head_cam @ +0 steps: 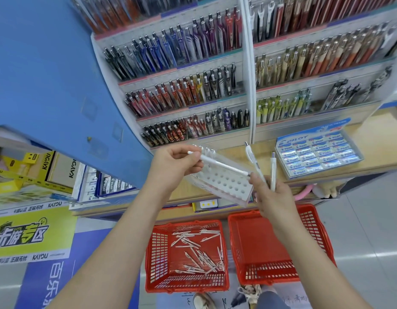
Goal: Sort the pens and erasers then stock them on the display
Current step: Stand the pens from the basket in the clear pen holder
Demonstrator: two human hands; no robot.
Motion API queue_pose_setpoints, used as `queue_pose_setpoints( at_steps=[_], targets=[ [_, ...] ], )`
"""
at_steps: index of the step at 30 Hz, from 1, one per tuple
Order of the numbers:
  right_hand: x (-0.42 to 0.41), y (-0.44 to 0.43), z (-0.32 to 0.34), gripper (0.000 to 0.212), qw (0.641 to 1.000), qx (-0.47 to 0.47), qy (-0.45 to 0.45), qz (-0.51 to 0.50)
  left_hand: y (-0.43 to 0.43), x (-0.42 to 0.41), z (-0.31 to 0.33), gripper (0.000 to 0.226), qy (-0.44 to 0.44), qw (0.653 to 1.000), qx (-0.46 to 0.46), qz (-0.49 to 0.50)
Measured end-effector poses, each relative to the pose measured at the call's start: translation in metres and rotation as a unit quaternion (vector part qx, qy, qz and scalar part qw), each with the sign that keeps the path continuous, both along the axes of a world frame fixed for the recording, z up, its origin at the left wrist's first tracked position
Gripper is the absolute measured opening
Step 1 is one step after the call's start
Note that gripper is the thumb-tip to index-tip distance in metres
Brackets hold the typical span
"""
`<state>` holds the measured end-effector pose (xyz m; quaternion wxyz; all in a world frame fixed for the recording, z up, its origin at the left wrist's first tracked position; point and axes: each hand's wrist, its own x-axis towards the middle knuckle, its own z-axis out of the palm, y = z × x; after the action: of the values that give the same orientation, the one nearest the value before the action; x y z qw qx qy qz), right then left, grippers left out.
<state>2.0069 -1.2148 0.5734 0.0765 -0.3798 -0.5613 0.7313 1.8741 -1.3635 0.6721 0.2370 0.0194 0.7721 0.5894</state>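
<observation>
White slim plastic pen (pixel 222 164) spans between both hands, above a white perforated plastic holder (pixel 226 185) on the wooden desk (pixel 371 148). Left hand (pixel 170 166) pinches its rear end. Right hand (pixel 273 197) meets its tip while gripping two more white pens (pixel 272 172). Loose white pens (pixel 199 257) lie in the left red plastic basket (pixel 155 253) on the floor.
</observation>
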Motion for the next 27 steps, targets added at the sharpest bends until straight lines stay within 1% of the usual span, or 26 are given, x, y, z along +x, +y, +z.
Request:
queue_pose_setpoints(
  at_steps=[2, 3, 5, 7, 9, 10, 11, 13, 15, 17, 19, 20, 21, 22, 23, 24, 25, 27],
  targets=[
    [-0.003, -0.004, 0.008, 0.023, 0.989, -0.139, 0.053, -0.015, -0.001, 0.004, -0.002, 0.009, -0.02, 1.0, 0.015, 0.004],
    [-0.005, -0.005, 0.014, 0.019, 0.975, -0.205, 0.079, -0.026, -0.002, 0.008, -0.003, 0.01, -0.029, 0.999, 0.018, 0.003],
    [-0.011, -0.006, 0.02, 0.013, 0.943, -0.304, 0.125, -0.052, -0.003, 0.017, -0.007, 0.01, -0.046, 0.999, 0.012, -0.006],
    [-0.016, -0.006, 0.025, 0.011, 0.909, -0.376, 0.16, -0.085, -0.005, 0.028, -0.012, 0.01, -0.047, 0.997, -0.024, -0.051],
    [-0.021, -0.005, 0.029, 0.011, 0.89, -0.404, 0.189, -0.096, -0.006, 0.04, -0.017, 0.011, -0.036, 0.991, -0.072, -0.11],
    [-0.023, -0.003, 0.032, 0.012, 0.892, -0.398, 0.197, -0.091, -0.007, 0.045, -0.019, 0.011, -0.02, 0.986, -0.096, -0.134],
    [-0.024, -0.002, 0.034, 0.013, 0.9, -0.38, 0.198, -0.08, -0.006, 0.049, -0.02, 0.009, 0.014, 0.979, -0.13, -0.155],
    [-0.025, 0.0, 0.038, 0.015, 0.926, -0.322, 0.189, -0.046, -0.003, 0.053, -0.021, 0.006, 0.113, 0.954, -0.199, -0.193],
    [-0.024, -0.001, 0.044, 0.019, 0.947, -0.27, 0.175, -0.005, 0.004, 0.052, -0.02, 0.013, 0.182, 0.936, -0.222, -0.203],
    [-0.025, -0.005, 0.047, 0.023, 0.955, -0.242, 0.166, 0.028, 0.013, 0.049, -0.019, 0.012, 0.213, 0.925, -0.234, -0.209],
    [-0.025, -0.009, 0.049, 0.024, 0.957, -0.235, 0.164, 0.042, 0.018, 0.047, -0.018, 0.01, 0.22, 0.916, -0.25, -0.222],
    [-0.024, -0.01, 0.048, 0.026, 0.958, -0.235, 0.159, 0.045, 0.018, 0.045, -0.017, 0.011, 0.207, 0.925, -0.237, -0.213],
    [-0.022, -0.01, 0.045, 0.03, 0.962, -0.225, 0.147, 0.051, 0.018, 0.044, -0.013, 0.009, 0.178, 0.945, -0.201, -0.184],
    [-0.02, -0.011, 0.043, 0.036, 0.969, -0.202, 0.128, 0.062, 0.016, 0.042, -0.009, 0.007, 0.135, 0.97, -0.143, -0.139],
    [-0.017, -0.013, 0.039, 0.039, 0.977, -0.17, 0.106, 0.079, 0.014, 0.041, -0.004, 0.009, 0.091, 0.989, -0.079, -0.09],
    [-0.014, -0.016, 0.036, 0.039, 0.982, -0.143, 0.082, 0.096, 0.011, 0.041, -0.001, 0.011, 0.049, 0.997, -0.014, -0.052],
    [-0.011, -0.02, 0.032, 0.038, 0.983, -0.132, 0.065, 0.11, 0.009, 0.041, 0.001, 0.013, 0.027, 0.999, 0.031, -0.034],
    [-0.006, -0.027, 0.028, 0.034, 0.978, -0.162, 0.056, 0.121, 0.005, 0.042, 0.001, 0.015, 0.018, 0.997, 0.068, -0.039]
  ],
)
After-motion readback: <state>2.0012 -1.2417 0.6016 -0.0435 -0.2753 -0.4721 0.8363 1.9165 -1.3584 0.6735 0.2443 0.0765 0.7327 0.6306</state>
